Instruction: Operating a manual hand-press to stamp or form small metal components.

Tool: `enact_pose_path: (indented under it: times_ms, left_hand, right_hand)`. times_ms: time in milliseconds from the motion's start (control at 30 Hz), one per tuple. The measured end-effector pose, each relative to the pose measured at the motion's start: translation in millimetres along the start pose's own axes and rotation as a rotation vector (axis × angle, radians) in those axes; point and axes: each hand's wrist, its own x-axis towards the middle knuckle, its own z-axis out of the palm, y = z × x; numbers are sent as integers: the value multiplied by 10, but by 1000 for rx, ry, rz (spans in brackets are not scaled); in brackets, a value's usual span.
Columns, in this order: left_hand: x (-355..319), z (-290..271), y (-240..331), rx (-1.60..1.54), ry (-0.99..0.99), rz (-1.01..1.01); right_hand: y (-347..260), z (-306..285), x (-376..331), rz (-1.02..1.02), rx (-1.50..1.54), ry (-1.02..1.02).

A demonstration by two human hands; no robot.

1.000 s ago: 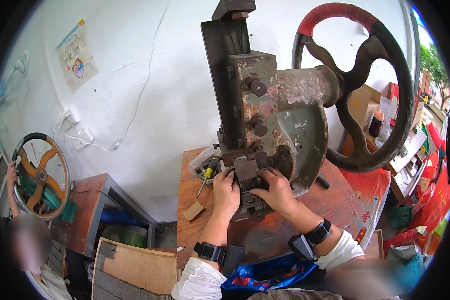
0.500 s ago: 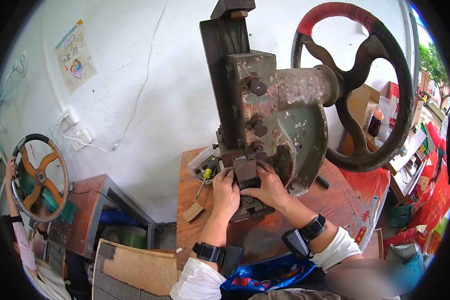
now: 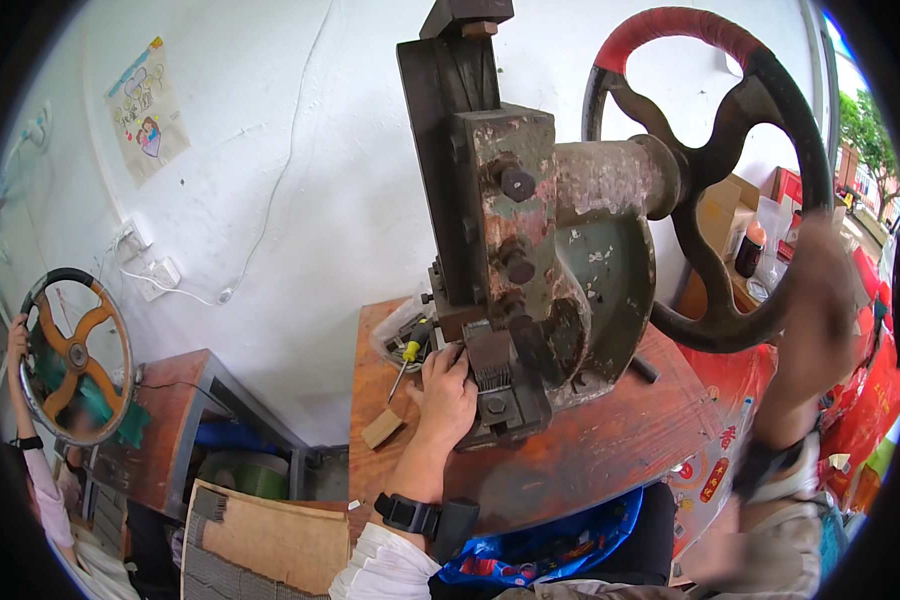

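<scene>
A hand-operated press (image 3: pixel 515 215) with flaking green paint stands on the wooden table. At its base, under the ram, lies a small dark metal plate (image 3: pixel 491 362) with comb-like teeth on its near edge. My left hand (image 3: pixel 448 398) is at the plate's left side, fingers bent and pressed against its edge; the thumb is mostly hidden. Far to the right, my right hand (image 3: pixel 820 265) is raised at the rim of the large black handwheel (image 3: pixel 710 265), whose top is wrapped in red. Motion smears its fingers, so its grip does not show.
Left of the press are a yellow-handled screwdriver (image 3: pixel 411 352), a small wooden block (image 3: pixel 382 428) and a plastic tray (image 3: pixel 402 325). A board with rows of toothed pieces (image 3: pixel 270 535) lies lower left. Beyond, another person's hand (image 3: pixel 18 338) holds a second wheel (image 3: pixel 77 355).
My right hand has left the toothed plate and swung up and right to the handwheel. My left hand stays beside the plate, slightly lower. The wheel looks almost unmoved.
</scene>
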Motion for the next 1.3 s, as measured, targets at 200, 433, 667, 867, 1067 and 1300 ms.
enact_pose_path:
  times_ms: [200, 433, 667, 867, 1067, 1300]
  left_hand:
    - [-29, -98, 155, 66, -64, -113]
    - [-39, -113, 193, 28, -114, -197]
    - [-57, -111, 164, 73, -175, -180]
    - [-39, -73, 91, 9, -104, -151]
    - [-109, -45, 59, -12, -83, -149]
    - [80, -306, -178, -468, -359, -39]
  right_hand:
    - [1888, -253, 919, 926, 604, -393]
    - [784, -24, -119, 951, 230, 132]
    - [326, 460, -1860, 991, 45, 290]
    - [1123, -402, -276, 857, 125, -47]
    - [517, 357, -1637, 532, -69, 392]
    - [538, 23, -1401, 1041, 260, 421]
